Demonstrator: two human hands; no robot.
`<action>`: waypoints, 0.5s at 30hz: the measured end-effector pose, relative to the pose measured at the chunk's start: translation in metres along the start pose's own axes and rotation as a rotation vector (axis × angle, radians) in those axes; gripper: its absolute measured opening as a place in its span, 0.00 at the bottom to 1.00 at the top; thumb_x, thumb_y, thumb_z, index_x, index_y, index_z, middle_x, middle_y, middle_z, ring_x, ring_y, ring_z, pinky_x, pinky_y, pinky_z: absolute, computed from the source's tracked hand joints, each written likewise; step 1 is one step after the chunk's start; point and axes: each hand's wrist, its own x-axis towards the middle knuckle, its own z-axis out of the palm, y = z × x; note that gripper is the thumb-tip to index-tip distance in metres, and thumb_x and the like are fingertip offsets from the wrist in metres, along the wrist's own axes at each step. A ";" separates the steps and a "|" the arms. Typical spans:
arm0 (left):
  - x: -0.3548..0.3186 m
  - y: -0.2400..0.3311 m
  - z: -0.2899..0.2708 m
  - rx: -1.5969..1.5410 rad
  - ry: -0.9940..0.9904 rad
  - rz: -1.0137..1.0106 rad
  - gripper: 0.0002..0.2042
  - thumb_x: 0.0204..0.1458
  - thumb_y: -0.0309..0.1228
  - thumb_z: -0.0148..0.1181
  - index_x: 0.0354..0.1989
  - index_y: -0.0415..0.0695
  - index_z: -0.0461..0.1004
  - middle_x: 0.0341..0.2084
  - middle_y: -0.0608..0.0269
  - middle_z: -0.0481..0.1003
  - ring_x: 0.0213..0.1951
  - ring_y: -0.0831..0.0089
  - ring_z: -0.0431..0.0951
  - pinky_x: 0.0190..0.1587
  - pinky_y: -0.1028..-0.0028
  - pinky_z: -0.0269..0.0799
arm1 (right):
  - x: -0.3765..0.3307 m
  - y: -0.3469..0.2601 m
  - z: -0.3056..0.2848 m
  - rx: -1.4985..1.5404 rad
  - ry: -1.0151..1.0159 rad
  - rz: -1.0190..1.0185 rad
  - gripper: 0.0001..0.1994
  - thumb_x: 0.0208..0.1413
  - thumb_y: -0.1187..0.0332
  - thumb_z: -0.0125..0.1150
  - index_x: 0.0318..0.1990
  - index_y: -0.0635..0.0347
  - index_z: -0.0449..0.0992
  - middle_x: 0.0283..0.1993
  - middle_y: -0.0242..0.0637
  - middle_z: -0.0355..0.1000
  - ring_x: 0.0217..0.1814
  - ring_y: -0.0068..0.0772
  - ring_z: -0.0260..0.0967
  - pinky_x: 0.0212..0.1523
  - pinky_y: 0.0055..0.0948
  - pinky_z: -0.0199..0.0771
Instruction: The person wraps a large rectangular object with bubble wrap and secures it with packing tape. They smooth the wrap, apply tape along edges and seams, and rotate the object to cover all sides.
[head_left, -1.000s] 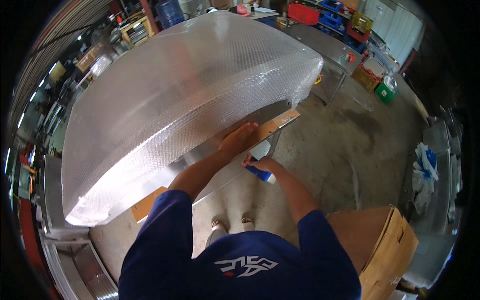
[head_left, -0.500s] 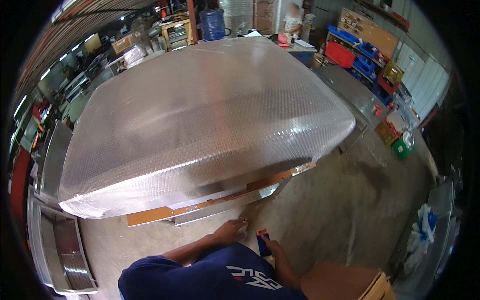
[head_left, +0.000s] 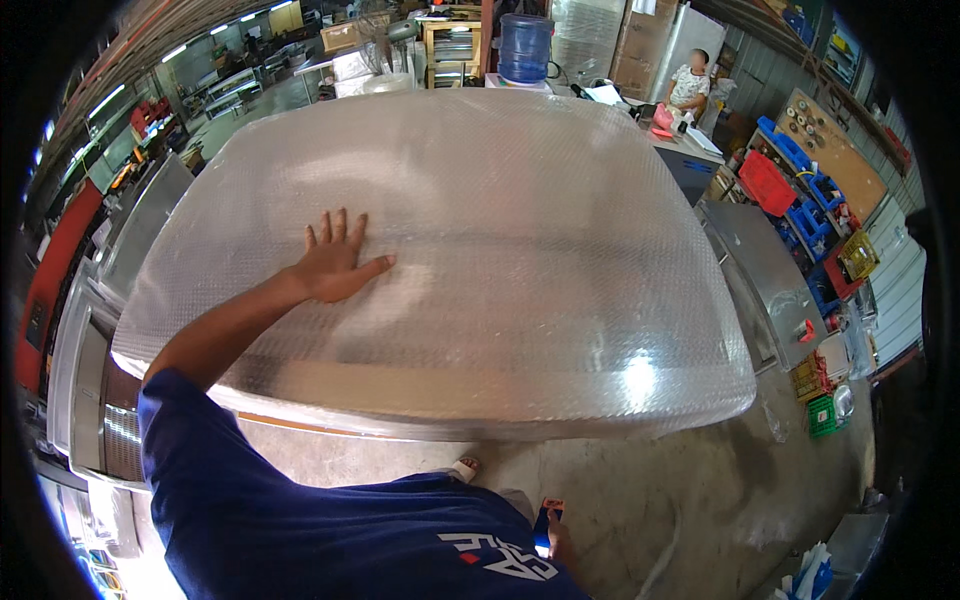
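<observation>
A large, broad piece wrapped in clear bubble wrap (head_left: pixel 500 310) fills the middle of the head view, with a silvery surface showing through. On its top, left of centre, my left hand (head_left: pixel 335 265) lies flat with fingers spread, holding nothing. Low beside my body, my right hand (head_left: pixel 561 545) is closed around a dark blue tool with an orange end (head_left: pixel 545 525); its exact kind does not show. Part of that hand is hidden at the lower edge.
On the right, a metal table (head_left: pixel 765 270) stands before shelves with blue bins (head_left: pixel 810 220). A green crate (head_left: pixel 823 416) sits on the floor. A person (head_left: pixel 690 85) is at a desk at the back right. A blue water jug (head_left: pixel 523 48) stands behind the wrapped piece.
My left hand has come up from beside my body onto the bubble wrap and spread open. My right hand stays low with the blue tool. The view has shifted closer over the wrapped piece.
</observation>
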 end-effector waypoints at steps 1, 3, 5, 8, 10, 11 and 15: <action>0.006 0.008 -0.006 -0.105 -0.026 0.003 0.50 0.56 0.73 0.28 0.76 0.45 0.37 0.73 0.35 0.32 0.74 0.42 0.25 0.73 0.45 0.28 | 0.008 -0.002 -0.003 -0.016 0.008 -0.004 0.45 0.52 0.34 0.61 0.58 0.74 0.71 0.62 0.53 0.69 0.62 0.48 0.69 0.61 0.44 0.66; 0.008 0.021 -0.030 -0.296 -0.088 0.012 0.52 0.55 0.75 0.27 0.76 0.43 0.35 0.73 0.32 0.31 0.74 0.39 0.23 0.73 0.44 0.25 | 0.028 -0.011 -0.018 -0.059 0.006 -0.018 0.44 0.53 0.35 0.61 0.58 0.74 0.72 0.61 0.52 0.70 0.61 0.48 0.70 0.60 0.44 0.67; 0.006 0.054 -0.031 -0.239 -0.076 0.011 0.52 0.56 0.73 0.30 0.76 0.42 0.35 0.73 0.32 0.30 0.74 0.39 0.24 0.73 0.45 0.25 | 0.043 -0.024 -0.043 -0.120 -0.003 -0.024 0.43 0.54 0.35 0.61 0.57 0.74 0.72 0.61 0.52 0.71 0.60 0.48 0.70 0.60 0.43 0.67; 0.017 0.110 -0.025 -0.188 -0.031 0.082 0.51 0.57 0.72 0.32 0.76 0.42 0.35 0.73 0.31 0.31 0.74 0.38 0.24 0.73 0.45 0.25 | 0.075 -0.036 -0.085 -0.184 -0.039 -0.011 0.41 0.54 0.36 0.60 0.56 0.73 0.73 0.60 0.51 0.72 0.59 0.48 0.71 0.59 0.43 0.68; 0.023 0.154 -0.038 -0.211 -0.010 0.089 0.51 0.57 0.72 0.33 0.76 0.42 0.35 0.73 0.31 0.31 0.74 0.38 0.25 0.73 0.45 0.26 | 0.097 -0.040 -0.117 -0.216 -0.056 -0.001 0.40 0.55 0.37 0.60 0.55 0.73 0.74 0.59 0.51 0.73 0.58 0.48 0.72 0.58 0.43 0.69; 0.028 0.183 -0.045 -0.207 0.009 0.112 0.50 0.57 0.71 0.34 0.76 0.42 0.37 0.73 0.32 0.32 0.74 0.39 0.26 0.73 0.45 0.26 | 0.110 -0.041 -0.134 -0.230 -0.058 0.009 0.40 0.55 0.37 0.60 0.55 0.73 0.75 0.59 0.50 0.73 0.58 0.49 0.72 0.58 0.43 0.69; 0.031 0.290 -0.072 -0.418 -0.037 0.402 0.45 0.61 0.66 0.36 0.74 0.39 0.47 0.74 0.35 0.38 0.75 0.43 0.29 0.73 0.47 0.29 | 0.152 -0.028 -0.213 0.027 -0.070 0.078 0.38 0.56 0.38 0.59 0.55 0.70 0.74 0.56 0.48 0.74 0.54 0.46 0.74 0.56 0.43 0.71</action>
